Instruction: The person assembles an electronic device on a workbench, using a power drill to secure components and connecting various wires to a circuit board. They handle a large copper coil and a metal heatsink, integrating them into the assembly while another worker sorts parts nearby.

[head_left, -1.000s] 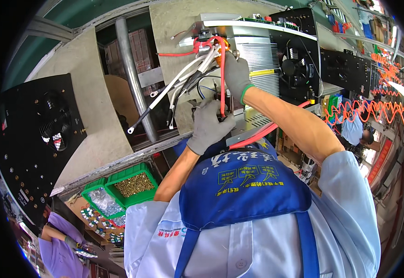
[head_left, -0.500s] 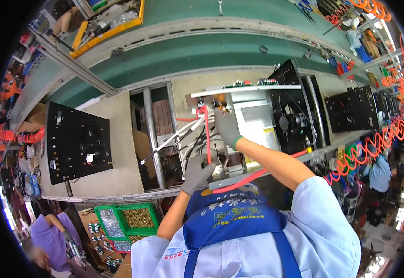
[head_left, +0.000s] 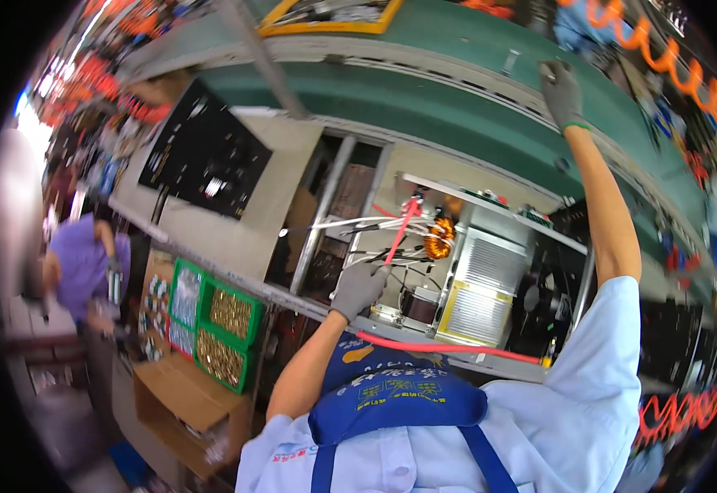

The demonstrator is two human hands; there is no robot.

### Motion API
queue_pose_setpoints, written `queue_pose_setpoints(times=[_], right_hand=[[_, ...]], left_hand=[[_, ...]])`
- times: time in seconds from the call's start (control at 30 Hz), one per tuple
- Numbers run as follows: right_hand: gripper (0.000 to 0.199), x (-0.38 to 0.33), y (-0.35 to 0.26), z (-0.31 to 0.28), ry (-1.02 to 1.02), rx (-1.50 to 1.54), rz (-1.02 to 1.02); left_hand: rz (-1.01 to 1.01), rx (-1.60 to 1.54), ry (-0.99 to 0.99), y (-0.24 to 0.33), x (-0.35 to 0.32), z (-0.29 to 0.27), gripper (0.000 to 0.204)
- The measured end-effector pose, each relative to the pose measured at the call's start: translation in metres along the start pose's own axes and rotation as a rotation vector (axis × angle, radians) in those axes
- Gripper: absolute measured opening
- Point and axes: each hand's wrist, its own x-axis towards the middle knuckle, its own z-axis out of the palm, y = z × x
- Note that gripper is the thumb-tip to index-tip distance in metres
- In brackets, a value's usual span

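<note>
My left hand (head_left: 360, 289), in a grey glove, is closed round the lower end of a thick red cable (head_left: 402, 233). That cable rises to a terminal inside a metal chassis, next to several white and black wires (head_left: 354, 223). A copper-wound ring coil (head_left: 439, 238) sits beside the wires, left of a finned silver heatsink (head_left: 481, 283). My right hand (head_left: 563, 94), gloved too, reaches far over the green shelf with its fingers slightly apart and nothing visible in them. A small metal wrench (head_left: 509, 62) lies on the shelf just left of it.
A red hose (head_left: 449, 347) crosses the bench's front edge. On the left stand a black panelled unit (head_left: 206, 152), green bins (head_left: 228, 316) of small metal parts and a cardboard box (head_left: 190, 403). Orange coiled hoses (head_left: 662, 57) hang at the right. A person in purple (head_left: 83, 259) is at far left.
My right hand has left the coil inside the chassis and moved up and right to the far shelf. My left hand stays by the red cable. The whole view has turned.
</note>
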Motion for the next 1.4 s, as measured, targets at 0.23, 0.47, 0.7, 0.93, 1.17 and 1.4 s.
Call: queue_pose_setpoints(times=[0.23, 0.47, 0.7, 0.93, 1.17, 1.4], right_hand=[[0.073, -0.005, 0.103, 0.057, -0.49, 0.036, 0.136], [0.062, -0.079, 0.005, 0.017, -0.311, -0.117, -0.045], [0.076, -0.327, -0.254, -0.11, -1.778, 0.497, 0.225], [0.067, -0.385, -0.34, -0.145, -1.277, -0.003, 0.049], [0.029, -0.381, -0.33, -0.165, -0.882, 0.185, 0.059], [0.023, -0.414, -0.358, -0.122, -0.623, 0.078, 0.237]], left_hand=[[-0.053, -0.247, -0.036, -0.01, 0.0, -0.007, 0.048], [0.006, -0.147, 0.197, -0.021, -0.01, 0.002, 0.038], [0.008, -0.403, 0.649, -0.121, -0.037, -0.029, 0.031], [-0.55, -0.177, 1.083, -0.389, -0.101, -0.131, 0.029], [-0.736, 0.065, 0.892, -0.553, -0.115, -0.232, 0.028], [-0.332, 0.193, 0.955, -0.581, -0.058, -0.257, 0.02]])
